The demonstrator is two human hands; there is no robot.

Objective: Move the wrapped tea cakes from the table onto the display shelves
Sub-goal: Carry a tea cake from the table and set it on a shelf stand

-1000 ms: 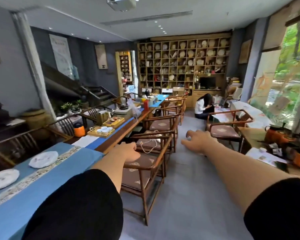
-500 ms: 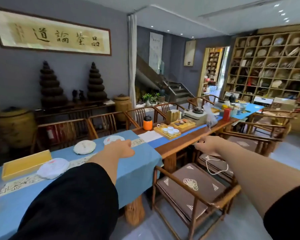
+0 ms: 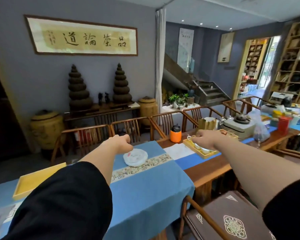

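One tea cake, round and wrapped in white paper with a red mark, lies on the blue tablecloth. My left hand hovers just behind and left of it, fingers curled, holding nothing. My right hand reaches over a yellow tray of small cups, fingers curled and empty. The wooden display shelves stand far off at the right. My left sleeve hides the table to the left of the cake.
An empty yellow tray sits on the cloth at the left. An orange flask, a tea stove and a red tin crowd the table farther right. Wooden chairs line the far side; a cushioned chair stands below my right arm.
The view has swung left from the room toward the table. Both arms now stretch over it, my left hand ending up by the tea cake and my right over the cup tray.
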